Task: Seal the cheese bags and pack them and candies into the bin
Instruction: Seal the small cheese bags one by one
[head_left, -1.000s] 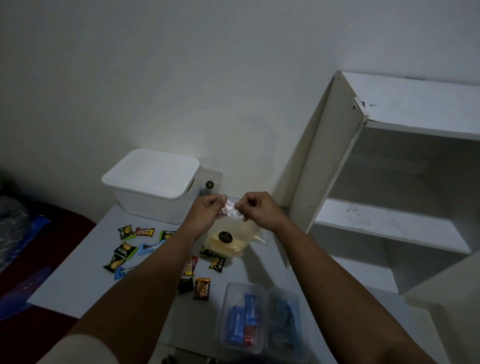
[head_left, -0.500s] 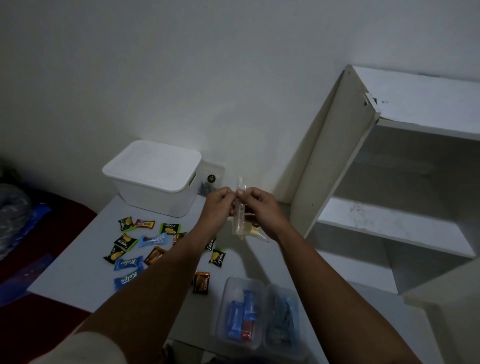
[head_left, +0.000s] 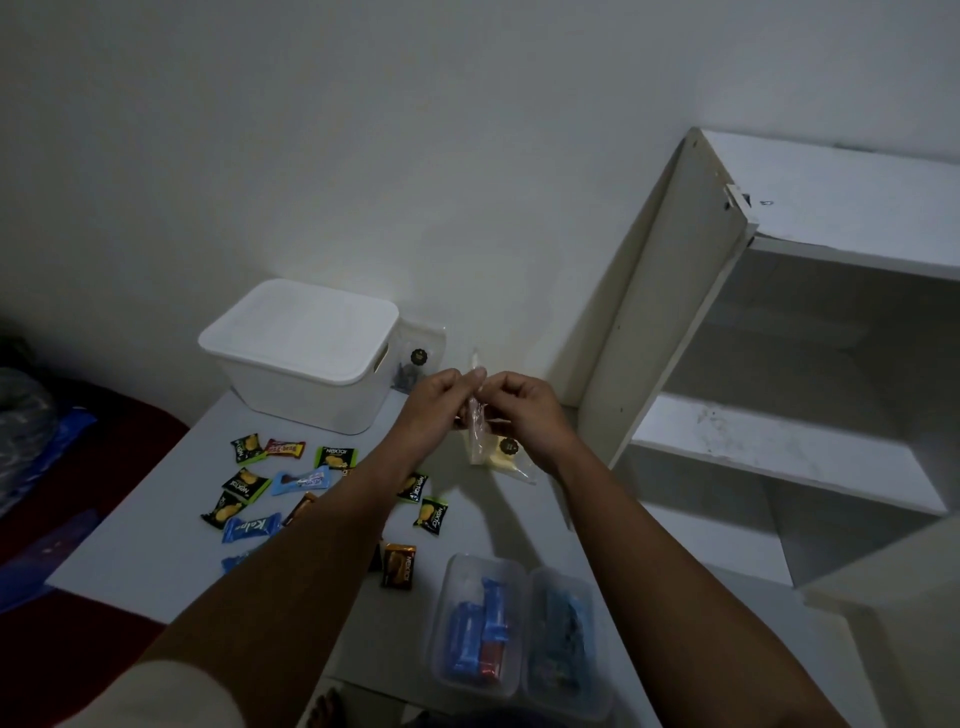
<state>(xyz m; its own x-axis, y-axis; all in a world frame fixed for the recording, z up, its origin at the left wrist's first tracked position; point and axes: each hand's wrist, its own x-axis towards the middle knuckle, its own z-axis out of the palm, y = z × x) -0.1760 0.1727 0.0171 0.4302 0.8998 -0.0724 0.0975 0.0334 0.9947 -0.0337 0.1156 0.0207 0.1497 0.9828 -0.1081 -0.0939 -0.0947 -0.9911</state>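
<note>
Two hands meet above the table (head_left: 156, 545), both pinching one cheese bag (head_left: 480, 441) by its top edge. Left hand (head_left: 436, 400) grips it from the left, fingers curled in; right hand (head_left: 524, 410) does the same from the right. Bag hangs edge-on to the camera, clear of the table, yellow cheese sagging at the bottom, dark round label facing right.

Second bag (head_left: 418, 358) (clear, dark label, dark contents hard to make out) leans on the wall just beside the bin (head_left: 306, 358). Bin is white, lid on, at the table's far end against the wall.

Candies (head_left: 291, 480) lie scattered on the table left of and under the left forearm: green-black, blue, red and orange wrappers. One orange-brown piece (head_left: 399, 565) sits near the clear tray (head_left: 480, 623).

Tray, at the near edge, holds blue and red wrapped pieces in two compartments.

White shelf (head_left: 779, 441) stands open to the right. Light is dim.
</note>
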